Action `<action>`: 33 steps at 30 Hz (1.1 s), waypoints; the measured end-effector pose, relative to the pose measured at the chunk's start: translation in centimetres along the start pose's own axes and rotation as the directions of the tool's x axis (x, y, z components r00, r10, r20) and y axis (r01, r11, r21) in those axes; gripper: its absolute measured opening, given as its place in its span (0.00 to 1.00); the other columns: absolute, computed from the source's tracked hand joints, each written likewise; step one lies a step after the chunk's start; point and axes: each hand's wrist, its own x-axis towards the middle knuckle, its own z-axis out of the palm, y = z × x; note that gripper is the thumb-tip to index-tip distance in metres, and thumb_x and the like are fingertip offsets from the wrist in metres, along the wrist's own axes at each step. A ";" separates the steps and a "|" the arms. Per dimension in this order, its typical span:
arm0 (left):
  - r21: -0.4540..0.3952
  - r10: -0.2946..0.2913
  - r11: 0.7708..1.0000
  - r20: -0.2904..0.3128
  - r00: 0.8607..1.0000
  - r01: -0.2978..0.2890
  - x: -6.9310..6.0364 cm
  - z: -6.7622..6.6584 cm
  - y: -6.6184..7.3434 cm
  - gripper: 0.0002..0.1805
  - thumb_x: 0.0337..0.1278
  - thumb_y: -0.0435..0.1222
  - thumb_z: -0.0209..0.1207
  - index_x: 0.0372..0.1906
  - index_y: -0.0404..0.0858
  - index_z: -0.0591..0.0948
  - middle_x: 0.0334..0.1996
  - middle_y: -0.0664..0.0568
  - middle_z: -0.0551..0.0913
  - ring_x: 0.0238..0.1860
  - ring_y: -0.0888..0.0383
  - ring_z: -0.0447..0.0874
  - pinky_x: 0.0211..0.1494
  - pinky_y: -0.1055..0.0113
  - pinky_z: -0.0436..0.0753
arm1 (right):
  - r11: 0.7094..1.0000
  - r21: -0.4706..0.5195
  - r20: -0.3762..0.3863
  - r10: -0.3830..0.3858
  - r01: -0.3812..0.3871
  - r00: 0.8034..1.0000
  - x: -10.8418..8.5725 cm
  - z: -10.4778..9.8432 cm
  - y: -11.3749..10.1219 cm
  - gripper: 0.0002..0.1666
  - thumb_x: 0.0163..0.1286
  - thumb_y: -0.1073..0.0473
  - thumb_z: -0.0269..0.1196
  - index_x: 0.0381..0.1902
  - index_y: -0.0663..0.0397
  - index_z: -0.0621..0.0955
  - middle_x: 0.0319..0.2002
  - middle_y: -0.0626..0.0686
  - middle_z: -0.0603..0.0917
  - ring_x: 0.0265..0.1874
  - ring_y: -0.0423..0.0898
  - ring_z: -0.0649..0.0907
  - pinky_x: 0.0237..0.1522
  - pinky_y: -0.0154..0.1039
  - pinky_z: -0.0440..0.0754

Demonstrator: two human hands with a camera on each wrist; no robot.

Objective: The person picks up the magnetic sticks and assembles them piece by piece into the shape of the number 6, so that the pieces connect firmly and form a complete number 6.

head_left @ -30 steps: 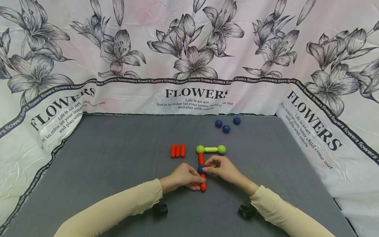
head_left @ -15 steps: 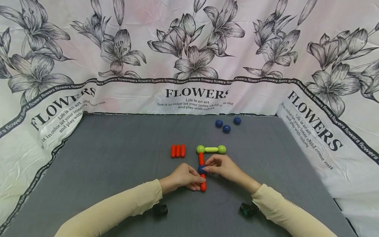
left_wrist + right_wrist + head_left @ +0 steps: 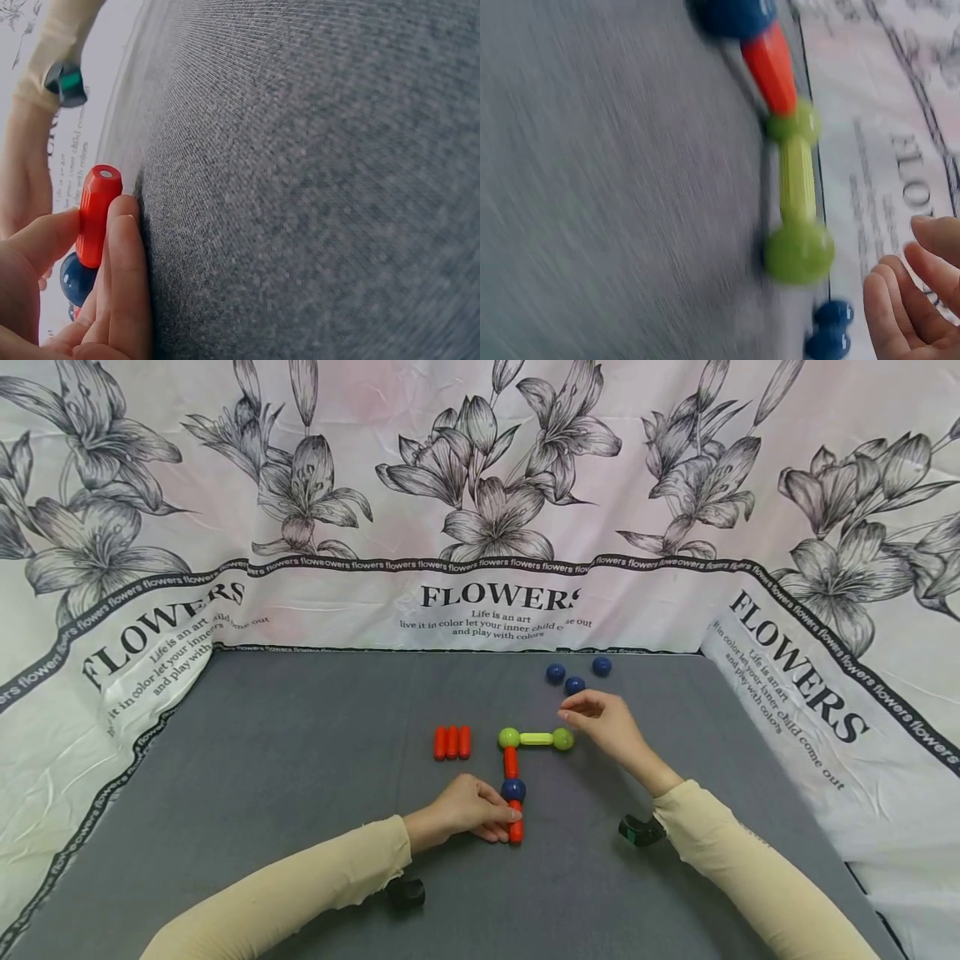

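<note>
My left hand (image 3: pixel 465 807) pinches the lower red rod (image 3: pixel 516 832) between thumb and fingers; the left wrist view shows the rod's holed end (image 3: pixel 106 174) pointing away from the hand. That rod joins a blue ball (image 3: pixel 513 790), from which an upper red rod (image 3: pixel 511 763) runs to a green ball (image 3: pixel 509 738). A green rod (image 3: pixel 536 739) links this to a second green ball (image 3: pixel 562 740). Over the table, just right of that ball, my right hand (image 3: pixel 611 731) holds nothing, its fingers loosely bent. Its fingertips are close below the nearest loose blue ball (image 3: pixel 575 684).
Two more loose blue balls, one left (image 3: pixel 556 673) and one right (image 3: pixel 602 667), lie near the back edge of the grey table (image 3: pixel 315 735). Several red rods (image 3: pixel 452 743) lie side by side left of the joined pieces. A flowered cloth (image 3: pixel 322 602) hangs behind.
My right hand has let go of the joined blue ball and moved up and right toward the loose blue balls. My left hand and the joined pieces have stayed in place.
</note>
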 end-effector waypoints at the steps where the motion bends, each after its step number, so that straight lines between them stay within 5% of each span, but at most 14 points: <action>1: -0.003 -0.001 1.000 0.001 1.000 0.001 0.0 0.0 0.0 0.10 0.52 0.38 0.72 0.32 0.34 0.89 0.26 0.43 0.90 0.24 0.61 0.88 0.32 0.66 0.88 | 1.000 -0.022 -0.026 -0.005 0.004 1.000 0.5 -0.3 0.3 0.16 0.69 0.51 0.66 0.48 0.54 0.85 0.45 0.57 0.88 0.40 0.49 0.86 0.41 0.40 0.83; 7: -0.020 -0.019 1.000 0.003 1.000 0.019 0.0 0.0 -0.1 0.09 0.52 0.37 0.72 0.32 0.33 0.89 0.26 0.44 0.90 0.24 0.61 0.88 0.32 0.67 0.88 | 0.989 -0.150 -0.097 -0.023 0.008 0.995 3.1 -1.6 2.3 0.18 0.69 0.53 0.66 0.52 0.57 0.82 0.48 0.59 0.86 0.46 0.54 0.84 0.48 0.48 0.83; 15: -0.022 -0.029 0.999 -0.001 1.000 0.029 0.0 0.1 0.0 0.09 0.52 0.36 0.71 0.32 0.33 0.89 0.25 0.45 0.90 0.23 0.61 0.87 0.32 0.67 0.88 | 0.966 -0.257 -0.028 -0.001 -0.006 1.000 5.6 -2.1 3.8 0.24 0.68 0.54 0.67 0.59 0.57 0.79 0.55 0.63 0.81 0.54 0.60 0.82 0.56 0.57 0.79; 24: -0.030 -0.042 0.999 0.007 0.999 0.042 0.2 -0.1 -0.1 0.09 0.52 0.36 0.71 0.34 0.34 0.89 0.28 0.45 0.90 0.25 0.60 0.88 0.34 0.65 0.88 | 0.945 -0.326 0.029 0.014 -0.003 0.999 6.7 -1.8 4.1 0.25 0.68 0.55 0.66 0.60 0.57 0.78 0.56 0.64 0.83 0.54 0.60 0.82 0.55 0.57 0.79; 33: -0.057 -0.033 0.998 0.006 0.999 0.034 0.4 -0.1 -0.2 0.08 0.53 0.35 0.71 0.35 0.33 0.88 0.24 0.49 0.88 0.23 0.61 0.87 0.34 0.65 0.88 | 0.934 -0.357 -0.002 -0.029 0.026 1.000 6.9 -1.7 4.3 0.21 0.67 0.59 0.67 0.57 0.58 0.80 0.53 0.65 0.85 0.50 0.60 0.84 0.53 0.56 0.81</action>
